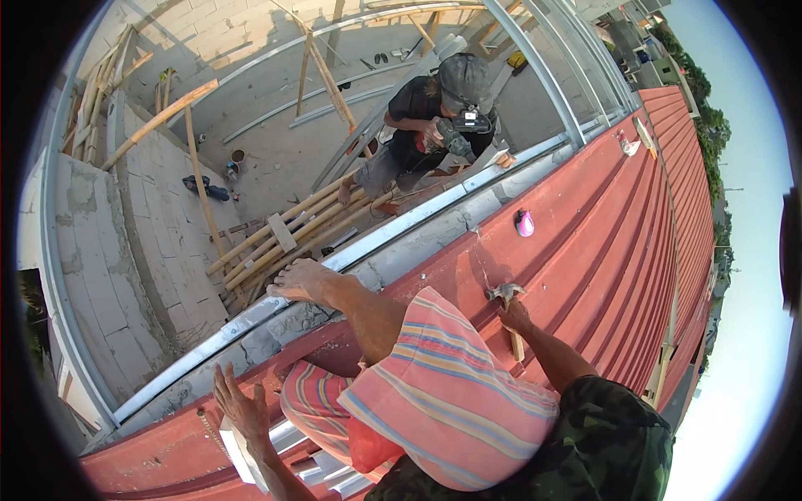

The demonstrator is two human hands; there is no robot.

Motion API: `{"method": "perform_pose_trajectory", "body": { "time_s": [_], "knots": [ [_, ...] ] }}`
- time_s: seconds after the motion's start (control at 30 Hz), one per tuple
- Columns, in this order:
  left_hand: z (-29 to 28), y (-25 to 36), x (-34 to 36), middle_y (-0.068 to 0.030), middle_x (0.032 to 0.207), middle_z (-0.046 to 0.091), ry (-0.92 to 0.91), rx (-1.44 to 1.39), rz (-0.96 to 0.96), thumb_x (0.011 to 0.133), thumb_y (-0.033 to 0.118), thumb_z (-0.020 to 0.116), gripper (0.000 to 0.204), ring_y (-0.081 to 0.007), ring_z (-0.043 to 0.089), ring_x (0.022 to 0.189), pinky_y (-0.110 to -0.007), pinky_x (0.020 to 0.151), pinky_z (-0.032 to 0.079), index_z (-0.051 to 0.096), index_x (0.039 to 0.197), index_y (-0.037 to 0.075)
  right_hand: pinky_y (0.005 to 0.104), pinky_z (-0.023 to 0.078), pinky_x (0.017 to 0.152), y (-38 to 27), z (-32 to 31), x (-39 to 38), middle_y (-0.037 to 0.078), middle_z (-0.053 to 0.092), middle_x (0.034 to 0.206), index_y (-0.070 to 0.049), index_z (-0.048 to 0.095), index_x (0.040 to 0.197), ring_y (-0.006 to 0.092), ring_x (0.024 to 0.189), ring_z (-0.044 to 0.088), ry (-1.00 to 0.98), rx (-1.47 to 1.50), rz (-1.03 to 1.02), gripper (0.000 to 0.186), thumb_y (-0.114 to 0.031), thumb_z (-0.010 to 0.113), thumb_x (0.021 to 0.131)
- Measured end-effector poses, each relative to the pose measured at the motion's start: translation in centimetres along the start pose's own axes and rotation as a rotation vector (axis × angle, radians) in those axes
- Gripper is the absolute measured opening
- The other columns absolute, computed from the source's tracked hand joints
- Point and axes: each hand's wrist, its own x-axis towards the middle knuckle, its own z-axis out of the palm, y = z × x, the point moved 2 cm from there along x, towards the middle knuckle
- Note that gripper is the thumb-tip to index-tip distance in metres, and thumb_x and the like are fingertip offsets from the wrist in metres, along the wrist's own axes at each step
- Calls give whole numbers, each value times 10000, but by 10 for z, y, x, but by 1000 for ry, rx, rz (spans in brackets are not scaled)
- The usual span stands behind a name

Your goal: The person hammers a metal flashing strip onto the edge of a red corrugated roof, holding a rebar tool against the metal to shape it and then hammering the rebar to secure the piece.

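Note:
My right hand (515, 316) grips a claw hammer (505, 292) over the red corrugated roof sheet (576, 242). Its metal head shows beyond my fingers and part of the wooden handle sticks out below them. Lower left, my left hand (241, 411) is raised with fingers apart, holding nothing, near the roof edge and some white metal pieces (242, 455). My bare foot rests on the silvery metal beam (451, 196) along the wall top. Striped pink cloth covers my legs.
Below the wall, a co-worker in a dark cap (464, 79) holds a power drill (455, 140) beside the beam. Bamboo poles (292, 221) form a platform there. A pink and white round object (524, 223) lies on the roof. Metal framing (539, 71) rises at upper right.

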Motion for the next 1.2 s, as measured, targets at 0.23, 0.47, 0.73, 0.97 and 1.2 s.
{"method": "perform_pose_trajectory", "body": {
  "time_s": [0.23,0.47,0.73,0.97,1.2],
  "knots": [
    [18,-7,23,-159,1401,373,-161,3,189,747,461,662,755,-346,327,1312,-565,1081,177,395,1354,100,524,455,846,-4,4,-8,352,538,1056,62,445,1139,477,1012,547,97,59,35,430,-226,556,841],
    [38,-5,21,-128,1366,411,-329,154,117,624,326,814,776,-301,403,1262,-605,1017,237,460,1286,131,525,429,907,0,2,-9,353,472,1140,67,423,1138,488,1070,507,41,160,37,401,-53,523,769],
    [47,-2,32,-119,1350,414,-357,222,87,584,362,829,738,-316,428,1226,-591,907,327,519,1219,150,510,442,897,7,8,-5,343,470,1143,86,445,1119,491,1069,501,61,174,-31,414,-9,525,724],
    [40,6,33,-145,1361,391,-394,227,90,586,381,822,706,-347,417,1223,-609,866,343,532,1185,147,507,456,880,7,9,1,344,505,1085,114,481,1064,486,1045,517,139,237,-70,382,1,540,704],
    [42,9,33,-155,1360,385,-382,230,124,604,358,816,673,-361,397,1231,-611,882,332,535,1177,144,489,488,831,12,17,8,345,520,1059,123,531,1016,467,992,550,148,182,-110,330,-37,561,728]
  ]
}}
